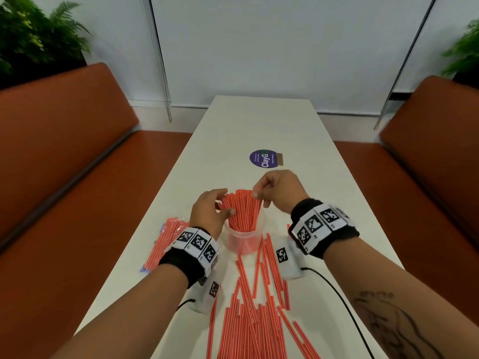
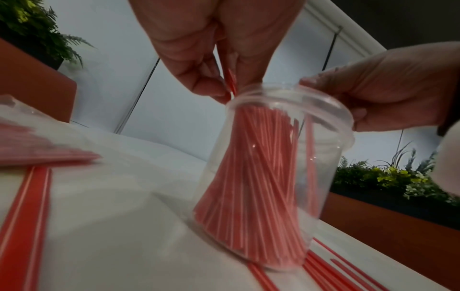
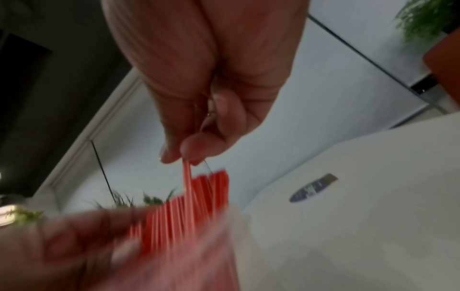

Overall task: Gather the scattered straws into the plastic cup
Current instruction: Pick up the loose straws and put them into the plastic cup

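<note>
A clear plastic cup stands mid-table, packed with upright red-and-white straws that fan out above its rim. My left hand grips the left side of the bundle above the rim; the left wrist view shows its fingers pinching straws just over the cup. My right hand pinches straws at the bundle's right edge; in the right wrist view thumb and finger hold a thin straw above the others. Several loose straws lie scattered on the table in front of the cup.
A clear bag of straws lies near the table's left edge. A purple round sticker sits beyond the cup. Orange benches flank the narrow white table. Black cables trail from my wrist units.
</note>
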Demonstrator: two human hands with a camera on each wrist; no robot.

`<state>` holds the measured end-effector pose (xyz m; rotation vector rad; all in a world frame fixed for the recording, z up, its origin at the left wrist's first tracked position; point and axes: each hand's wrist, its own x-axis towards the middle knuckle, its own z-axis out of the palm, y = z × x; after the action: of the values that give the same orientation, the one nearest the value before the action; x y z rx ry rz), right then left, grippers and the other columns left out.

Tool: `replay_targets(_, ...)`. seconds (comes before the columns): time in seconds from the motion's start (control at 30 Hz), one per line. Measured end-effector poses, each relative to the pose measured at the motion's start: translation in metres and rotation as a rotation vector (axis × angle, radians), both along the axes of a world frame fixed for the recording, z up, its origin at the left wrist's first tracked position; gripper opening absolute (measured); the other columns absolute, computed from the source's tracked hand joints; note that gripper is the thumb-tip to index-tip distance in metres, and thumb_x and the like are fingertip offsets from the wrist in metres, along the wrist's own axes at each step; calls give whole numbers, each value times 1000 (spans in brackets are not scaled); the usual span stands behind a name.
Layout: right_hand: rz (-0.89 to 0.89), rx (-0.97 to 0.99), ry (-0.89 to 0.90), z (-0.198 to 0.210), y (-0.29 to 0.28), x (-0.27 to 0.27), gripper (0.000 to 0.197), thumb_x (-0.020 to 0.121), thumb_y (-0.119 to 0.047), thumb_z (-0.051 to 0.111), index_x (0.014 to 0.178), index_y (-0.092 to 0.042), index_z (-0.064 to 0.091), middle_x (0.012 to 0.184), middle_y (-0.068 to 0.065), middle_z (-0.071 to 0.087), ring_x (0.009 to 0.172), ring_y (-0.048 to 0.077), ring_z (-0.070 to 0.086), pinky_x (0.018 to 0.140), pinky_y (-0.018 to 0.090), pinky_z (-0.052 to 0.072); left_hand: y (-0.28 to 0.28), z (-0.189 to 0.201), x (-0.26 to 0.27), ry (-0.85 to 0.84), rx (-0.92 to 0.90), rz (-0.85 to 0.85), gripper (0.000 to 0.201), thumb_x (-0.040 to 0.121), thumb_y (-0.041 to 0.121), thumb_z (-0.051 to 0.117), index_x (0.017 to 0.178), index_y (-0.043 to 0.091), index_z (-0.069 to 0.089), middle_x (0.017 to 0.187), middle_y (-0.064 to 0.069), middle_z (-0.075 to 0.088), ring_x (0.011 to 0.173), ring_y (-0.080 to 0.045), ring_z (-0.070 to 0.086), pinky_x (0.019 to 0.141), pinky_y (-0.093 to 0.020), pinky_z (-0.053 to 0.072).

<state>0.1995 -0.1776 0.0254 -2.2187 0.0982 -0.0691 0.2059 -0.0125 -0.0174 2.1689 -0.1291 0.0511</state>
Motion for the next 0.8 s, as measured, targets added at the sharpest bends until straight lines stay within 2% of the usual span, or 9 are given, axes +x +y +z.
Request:
replay_targets(0.1,-57,-30,31,-24,5,-5,44,66,-14,83,96,-16,51,81,-5,51,68,6,52,55,17,36,0,0,-1,18,-13,-5,51,83,14,65,131,17,48,127,-4,57,103,-17,55,90,-28,42)
replay_targets(0.17,-103,30,38,-32,3,-7,65,64,-14,84,116,-16,46,95,-3,47,84,12,50,57,16,36,3,1,0,41,-29,17,58,80,17,68,133,18,45,124,-3,58,99,-18,55,87,-30,43)
replay_targets(0.23,-101,56,48,-36,-1,-6,62,67,-15,82,120,-13,50,89,-3,51,81,12,52,60,18,39,6,3,0,60,-43,62,61,75,17,74,130,18,46,115,-3,60,91,-17,55,81,-29,44)
replay_targets(0.3,-51,23,25,-36,-1,-5,48,75,-15,77,119,-8,59,78,-5,54,76,13,53,72,25,47,5,6,1,59,-36,76,57,74,12,74,125,16,50,109,-6,63,89,-18,57,81,-29,45)
replay_targets(0.37,-9,-50,0,-34,0,-7,41,84,-18,68,124,-12,60,82,-5,54,80,15,52,87,34,48,1,11,1,36,22,43,53,76,10,73,124,16,51,110,-8,64,91,-20,59,86,-33,49)
replay_targets(0.43,-33,-71,-9,-29,-3,-11,42,88,-22,62,129,-16,55,93,-1,55,84,16,51,92,36,48,-1,16,1,12,59,15,56,76,12,73,126,18,49,114,-6,61,90,-19,60,86,-34,50)
replay_targets(0.57,-167,-89,113,-14,-30,-37,37,87,-24,63,121,-10,55,94,6,58,70,17,56,65,24,45,12,27,-10,11,65,58,59,74,28,74,126,18,46,116,-3,57,90,-17,56,82,-30,45)
replay_targets(0.67,-116,-377,398,-12,-44,-69,40,90,-35,58,111,-1,59,95,10,64,64,16,57,54,21,42,27,30,-33,174,299,-14,47,78,39,68,116,15,51,104,-4,62,87,-18,56,78,-30,45)
replay_targets(0.8,-101,-504,567,-45,-34,-88,68,85,-52,56,125,3,48,115,13,57,92,25,57,71,31,49,30,18,-64,421,710,-252,54,82,48,59,110,1,60,98,-11,68,89,-24,66,76,-29,50)
